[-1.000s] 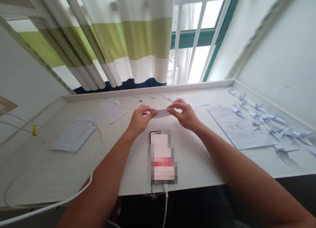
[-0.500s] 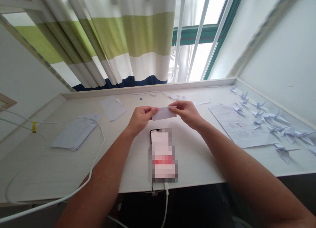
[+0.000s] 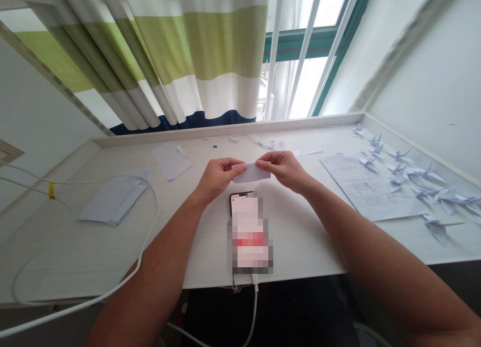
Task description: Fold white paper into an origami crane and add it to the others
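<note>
A small white rectangle of paper (image 3: 251, 174), seemingly folded, is held up between both hands over the desk. My left hand (image 3: 220, 175) pinches its left end between thumb and fingers. At the upper right part, my right hand (image 3: 283, 169) grips it the same way, thumb facing me. The paper's far side is hidden. Just below it on the desk lies a phone (image 3: 248, 234) with a blurred pinkish screen and a white cable plugged into its lower end.
Several folded paper cranes (image 3: 438, 191) stand at the right, some by a printed sheet (image 3: 361, 186). Stacked papers (image 3: 114, 199) and loose sheets (image 3: 173, 161) lie at the left. A white cable (image 3: 152, 221) loops across my left arm. Behind the desk hangs a curtain (image 3: 210, 46).
The camera view has shifted slightly. Both hands keep their pinch on the paper, which looks nearly the same.
</note>
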`<state>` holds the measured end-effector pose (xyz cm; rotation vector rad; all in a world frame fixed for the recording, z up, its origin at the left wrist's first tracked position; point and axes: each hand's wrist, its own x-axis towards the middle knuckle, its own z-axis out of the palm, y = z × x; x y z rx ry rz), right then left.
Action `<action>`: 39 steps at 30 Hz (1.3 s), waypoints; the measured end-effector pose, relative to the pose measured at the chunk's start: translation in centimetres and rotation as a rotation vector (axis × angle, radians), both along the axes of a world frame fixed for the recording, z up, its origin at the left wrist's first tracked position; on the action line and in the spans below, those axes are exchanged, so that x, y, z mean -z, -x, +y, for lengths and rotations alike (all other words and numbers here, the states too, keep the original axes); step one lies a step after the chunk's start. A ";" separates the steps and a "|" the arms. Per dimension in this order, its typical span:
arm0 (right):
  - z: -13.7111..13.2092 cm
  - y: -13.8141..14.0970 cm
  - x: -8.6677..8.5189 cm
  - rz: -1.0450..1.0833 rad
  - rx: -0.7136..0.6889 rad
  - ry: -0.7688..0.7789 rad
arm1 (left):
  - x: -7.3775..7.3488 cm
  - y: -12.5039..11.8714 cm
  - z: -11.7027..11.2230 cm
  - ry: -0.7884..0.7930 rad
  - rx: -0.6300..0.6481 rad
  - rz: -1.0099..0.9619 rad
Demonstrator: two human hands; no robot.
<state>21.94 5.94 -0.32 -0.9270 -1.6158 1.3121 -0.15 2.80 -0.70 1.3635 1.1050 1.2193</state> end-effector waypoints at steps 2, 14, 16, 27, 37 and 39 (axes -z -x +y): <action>-0.2 0.1 0.0 -0.022 0.006 -0.011 | 0.0 -0.2 -0.1 -0.013 -0.016 -0.012; -0.2 0.1 -0.3 -0.071 -0.010 -0.023 | 0.0 -0.3 -0.2 -0.015 -0.012 0.001; 0.0 -0.2 -0.3 -0.056 0.000 -0.024 | 0.0 -0.3 0.0 -0.011 -0.036 -0.003; 1.4 -1.8 -0.5 0.133 0.174 -0.032 | -0.4 1.8 1.0 -0.002 -0.161 -0.123; 0.1 -0.7 -0.4 0.008 -0.443 0.411 | 0.1 0.4 0.3 -0.131 0.020 0.017; -0.1 -0.5 -0.5 0.041 -0.486 0.403 | 0.2 0.2 0.2 -0.130 0.051 0.018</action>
